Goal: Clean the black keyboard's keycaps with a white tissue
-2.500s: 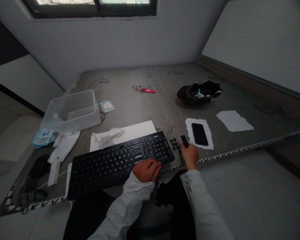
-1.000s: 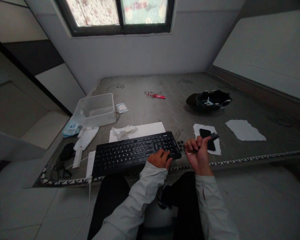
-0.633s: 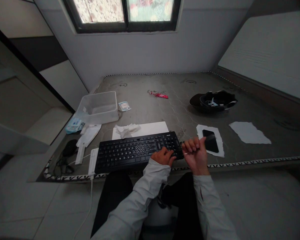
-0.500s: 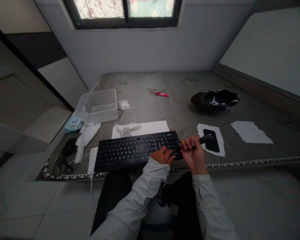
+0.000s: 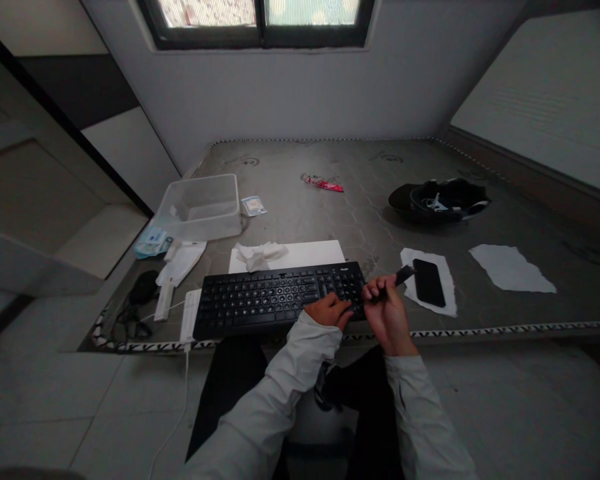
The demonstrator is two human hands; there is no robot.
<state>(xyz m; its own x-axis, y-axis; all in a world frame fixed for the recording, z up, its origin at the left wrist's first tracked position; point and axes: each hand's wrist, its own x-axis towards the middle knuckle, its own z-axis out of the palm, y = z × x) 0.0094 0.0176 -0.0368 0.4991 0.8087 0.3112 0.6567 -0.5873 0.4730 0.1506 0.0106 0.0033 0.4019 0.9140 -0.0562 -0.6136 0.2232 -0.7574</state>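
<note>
The black keyboard (image 5: pixel 260 303) lies along the near edge of the gray mattress (image 5: pixel 360 220), right in front of my knees. My left hand (image 5: pixel 329 311) rests on the keyboard's right end, over the number keys, with the fingers bent; I cannot tell whether they pinch anything. My right hand (image 5: pixel 386 313) is just beside that same end, palm turned toward me, fingers curled narrow around a black tool (image 5: pixel 405 274). One end of the tool sticks up past my thumb, away from the keyboard; its other end is hidden in my grip, so I cannot tell whether it touches the keys. Behind the keyboard lies a white sheet (image 5: pixel 315 253) with a crumpled tissue (image 5: pixel 260 256) on it. To the keyboard's right, a dark phone (image 5: pixel 429 283) sits on a piece of paper (image 5: pixel 451 293), and farther right lies another torn paper (image 5: pixel 513 268). Well behind the keyboard's right end is an upturned cap (image 5: pixel 427 215). Behind its left end stands a clear plastic box (image 5: pixel 205 231), with a small packet (image 5: pixel 253 206) beside it. A white power strip (image 5: pixel 190 317) lies just left of the keyboard.
</note>
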